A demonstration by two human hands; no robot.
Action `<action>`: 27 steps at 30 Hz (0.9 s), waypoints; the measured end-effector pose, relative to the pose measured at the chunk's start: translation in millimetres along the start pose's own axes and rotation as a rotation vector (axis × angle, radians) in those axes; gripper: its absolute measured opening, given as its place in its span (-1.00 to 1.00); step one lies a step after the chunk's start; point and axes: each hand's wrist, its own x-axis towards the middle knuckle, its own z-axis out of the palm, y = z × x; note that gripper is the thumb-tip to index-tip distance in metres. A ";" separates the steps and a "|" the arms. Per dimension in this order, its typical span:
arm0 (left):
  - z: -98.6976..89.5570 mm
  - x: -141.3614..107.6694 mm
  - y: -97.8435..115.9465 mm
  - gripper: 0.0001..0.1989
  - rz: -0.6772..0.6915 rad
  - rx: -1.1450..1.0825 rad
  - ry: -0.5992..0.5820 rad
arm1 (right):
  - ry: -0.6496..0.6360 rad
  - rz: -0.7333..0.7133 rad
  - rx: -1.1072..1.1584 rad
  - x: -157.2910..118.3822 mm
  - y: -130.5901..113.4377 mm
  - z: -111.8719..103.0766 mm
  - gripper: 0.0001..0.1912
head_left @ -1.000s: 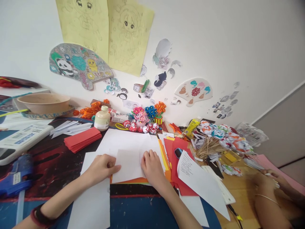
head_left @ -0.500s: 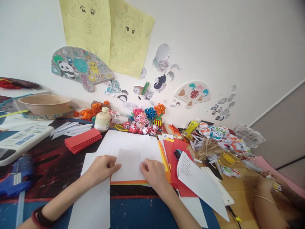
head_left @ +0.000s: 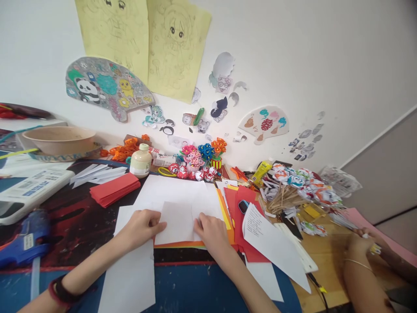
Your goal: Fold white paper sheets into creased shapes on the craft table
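Observation:
A small white sheet of paper lies between my hands, over a larger white sheet. My left hand pinches its left edge with thumb and curled fingers. At its right side my right hand is closed, thumb and fingers pressed on the paper edge. Beneath the white sheets, yellow and orange paper shows at the right and front. Another white sheet lies under my left wrist and reaches toward me.
Red paper strips, a glue bottle and a blue glue gun lie to the left. Red sheets and a printed page lie right. Beyond are paper-wrapped lollipops and another person's hand.
The camera view has shifted slightly. My hands stay closed at both sides of the small white sheet, with almost no movement.

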 end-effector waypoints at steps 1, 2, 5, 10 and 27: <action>0.0 -0.1 0.2 -0.59 0.001 0.000 -0.001 | 0.003 -0.004 -0.001 -0.1 0.2 0.4 -0.76; -0.1 -0.2 0.2 -0.59 0.001 0.001 0.000 | 0.006 -0.008 -0.003 -0.3 0.4 0.9 -0.77; 0.0 -0.4 -0.6 -0.59 0.001 0.001 0.002 | 0.015 -0.015 -0.005 -1.0 0.8 2.4 -0.77; 0.3 -0.7 -1.5 -0.59 0.005 -0.011 -0.009 | 0.022 -0.010 0.004 -0.9 1.8 6.7 -0.77; -0.4 -4.7 -3.0 -0.57 0.046 -0.035 0.019 | 0.074 -0.001 0.092 -4.2 5.5 12.5 -0.78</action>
